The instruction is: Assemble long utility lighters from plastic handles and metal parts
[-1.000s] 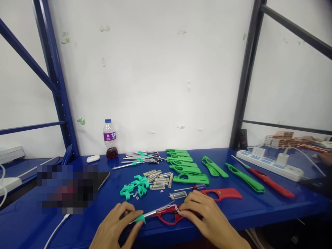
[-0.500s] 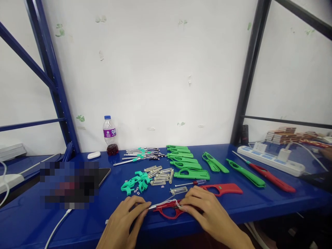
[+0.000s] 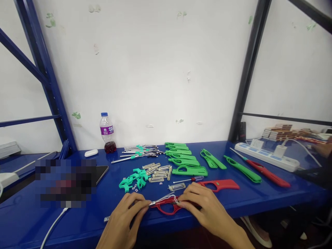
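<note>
A red lighter shell half [image 3: 168, 209] with a ring-shaped trigger guard lies between my hands at the table's front edge, white wires looping over it. My left hand [image 3: 127, 216] pinches the silver metal tube [image 3: 153, 203] at the shell's left end. At the right end, my right hand [image 3: 204, 209] has its thumb and fingers closed on the shell's body, near a small dark part by the wires. Just behind my right hand are another red shell half [image 3: 225, 185], a clear fuel tank [image 3: 177, 186] and a screwdriver [image 3: 190, 179].
Teal parts [image 3: 141, 177], several clear tanks [image 3: 158, 173], metal tubes with wires [image 3: 140, 151] and green shells [image 3: 190, 170] lie farther back. A bottle [image 3: 107, 133] stands left, a phone [image 3: 102, 173] nearer. At right are a finished-looking red lighter [image 3: 267, 173] and a power strip [image 3: 267, 157].
The view has shifted slightly, moving the table's objects a little left and up in the picture. Both hands keep their holds, and the white wires arch a little higher above the shell.
</note>
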